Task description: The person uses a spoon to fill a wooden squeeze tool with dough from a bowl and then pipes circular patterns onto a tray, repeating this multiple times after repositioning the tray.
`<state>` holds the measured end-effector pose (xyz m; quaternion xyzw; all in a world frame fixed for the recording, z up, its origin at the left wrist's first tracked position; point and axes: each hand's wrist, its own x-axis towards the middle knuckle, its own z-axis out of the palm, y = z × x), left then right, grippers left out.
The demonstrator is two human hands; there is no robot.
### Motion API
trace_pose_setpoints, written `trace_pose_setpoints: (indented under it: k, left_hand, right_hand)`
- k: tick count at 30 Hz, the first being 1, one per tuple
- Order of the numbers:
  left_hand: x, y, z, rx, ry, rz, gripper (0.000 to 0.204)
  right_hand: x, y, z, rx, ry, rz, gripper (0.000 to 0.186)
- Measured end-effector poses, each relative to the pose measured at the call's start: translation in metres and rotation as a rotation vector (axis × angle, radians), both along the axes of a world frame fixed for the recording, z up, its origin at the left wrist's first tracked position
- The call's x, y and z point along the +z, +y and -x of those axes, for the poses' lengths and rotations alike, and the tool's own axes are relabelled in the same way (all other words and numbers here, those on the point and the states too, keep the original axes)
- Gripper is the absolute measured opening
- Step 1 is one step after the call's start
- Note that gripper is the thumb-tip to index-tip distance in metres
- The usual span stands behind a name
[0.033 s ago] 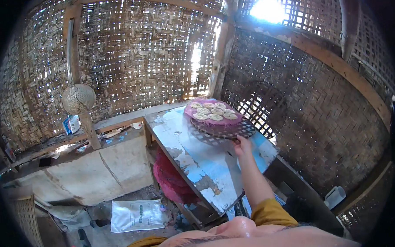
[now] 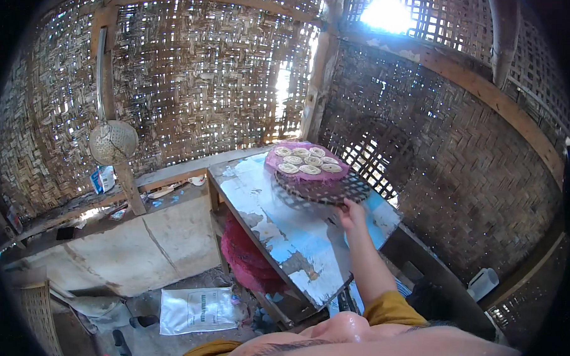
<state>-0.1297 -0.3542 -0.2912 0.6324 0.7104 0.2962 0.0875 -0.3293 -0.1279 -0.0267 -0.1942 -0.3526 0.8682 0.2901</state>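
My right hand reaches across the table, its fingers closed on the near right rim of a round woven tray. The tray has an open lattice weave and sits at the far end of the table. A pink mesh cloth covers its far part. Several pale, flat round coils lie on the cloth in rows. The near part of the lattice is bare. Below the tray is the table, with peeling white and light blue paint. My left hand is out of view.
Woven bamboo walls meet behind the table. A perforated round strainer hangs on a post at left. Pink netting is under the table. A white sack and dark sandals lie on the floor. A pale mug stands at right.
My right hand has moved slightly right and nearer, still on the tray's rim. The tray's near edge has shifted slightly with it. The cloth and coils look nearly the same.
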Motion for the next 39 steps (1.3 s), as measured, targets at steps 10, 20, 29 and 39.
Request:
trace_pose_setpoints:
  k: [10, 20, 29, 39]
  left_hand:
    - [-0.031, 0.017, 0.003, -0.127, -0.234, -0.163, 0.08]
    - [0.004, 0.009, 0.008, -0.036, -0.201, -0.017, 0.078]
    - [0.09, -0.057, -0.031, 0.067, -0.213, -0.202, 0.019]
    - [0.074, -0.087, 0.108, 0.968, 0.009, -0.36, 0.025]
  right_hand:
    - [0.042, 0.002, -0.248, -0.177, -0.013, -0.195, 0.025]
    - [0.006, 0.013, -0.478, -0.552, -0.103, -0.172, 0.031]
    - [-0.089, -0.01, -0.585, -0.697, -0.248, -0.063, 0.034]
    - [-0.089, -0.052, -0.591, -0.856, -0.61, -0.297, 0.048]
